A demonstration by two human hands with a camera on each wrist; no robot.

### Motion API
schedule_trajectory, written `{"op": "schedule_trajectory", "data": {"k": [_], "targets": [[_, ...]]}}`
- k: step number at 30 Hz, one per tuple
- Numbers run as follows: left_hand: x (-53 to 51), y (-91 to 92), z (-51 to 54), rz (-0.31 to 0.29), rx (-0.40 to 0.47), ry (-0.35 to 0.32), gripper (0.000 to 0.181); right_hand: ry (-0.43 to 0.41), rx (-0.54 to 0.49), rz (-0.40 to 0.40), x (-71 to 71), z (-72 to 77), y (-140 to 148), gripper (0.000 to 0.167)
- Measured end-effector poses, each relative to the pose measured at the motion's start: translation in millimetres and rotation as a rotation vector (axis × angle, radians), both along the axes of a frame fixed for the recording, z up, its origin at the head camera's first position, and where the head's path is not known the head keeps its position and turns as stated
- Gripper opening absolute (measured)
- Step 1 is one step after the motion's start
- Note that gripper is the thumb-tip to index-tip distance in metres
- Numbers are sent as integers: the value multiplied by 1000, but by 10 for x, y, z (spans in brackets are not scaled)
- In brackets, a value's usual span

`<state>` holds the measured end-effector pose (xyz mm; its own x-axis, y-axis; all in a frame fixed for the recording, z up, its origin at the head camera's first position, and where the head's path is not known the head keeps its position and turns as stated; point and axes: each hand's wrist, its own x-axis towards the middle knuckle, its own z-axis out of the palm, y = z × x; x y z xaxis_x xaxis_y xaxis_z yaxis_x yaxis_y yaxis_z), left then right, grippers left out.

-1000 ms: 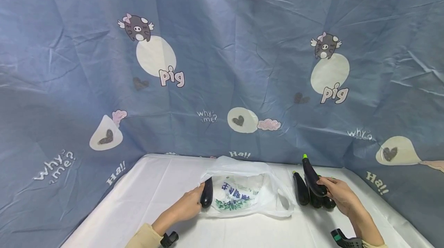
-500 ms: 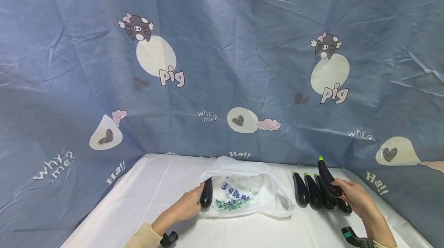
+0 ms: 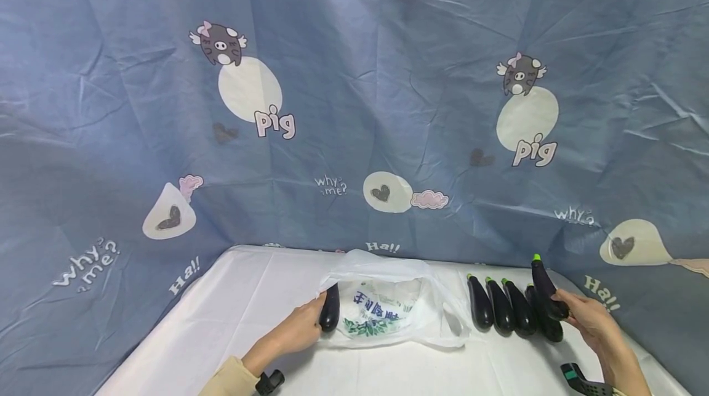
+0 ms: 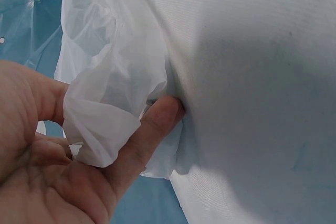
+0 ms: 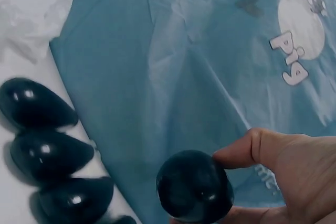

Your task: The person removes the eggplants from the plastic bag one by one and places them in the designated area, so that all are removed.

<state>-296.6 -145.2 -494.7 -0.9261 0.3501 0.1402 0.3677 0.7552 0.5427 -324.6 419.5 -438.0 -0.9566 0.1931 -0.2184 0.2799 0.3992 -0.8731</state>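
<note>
A white plastic bag (image 3: 382,273) with printed blue characters and green leaves lies with its mouth facing me. My left hand (image 3: 301,322) grips the bag's left edge; in the left wrist view, bunched white film of the bag (image 4: 115,77) sits between thumb and fingers. A dark eggplant (image 3: 330,310) lies just inside the bag's mouth, beside the left fingertips. On the right, my right hand (image 3: 589,316) holds another eggplant (image 3: 544,285) by its thick end, green stem end tilted up and away. Below it, several eggplants (image 3: 481,302) lie side by side on the table.
The white-covered table (image 3: 410,371) meets a blue patterned cloth (image 3: 343,106) hanging behind and at the sides. A dark band (image 3: 587,383) is worn on the right wrist, another (image 3: 270,382) on the left.
My right hand has moved right, carrying its eggplant across the row, so more of the eggplants lying on the table now show. The left hand and the bag have stayed put.
</note>
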Motion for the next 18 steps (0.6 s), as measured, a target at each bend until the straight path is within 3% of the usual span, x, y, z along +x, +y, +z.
{"op": "schedule_trajectory", "data": {"k": [5,9,12,15,18], "targets": [[7,0,8,-5,4,12,73,-27,10,-106,-108,-198,248,75],[9,-1,-3,-4,9,18,73,-75,22,-227,-228,-403,456,59],[4,-1,-14,-2,-1,21,73,-98,25,-232,-211,-436,529,54],[2,1,-11,-5,-2,24,73,-101,19,-181,-113,-373,520,60],[2,2,2,-9,9,24,74,-99,16,-193,-68,-350,500,59]]}}
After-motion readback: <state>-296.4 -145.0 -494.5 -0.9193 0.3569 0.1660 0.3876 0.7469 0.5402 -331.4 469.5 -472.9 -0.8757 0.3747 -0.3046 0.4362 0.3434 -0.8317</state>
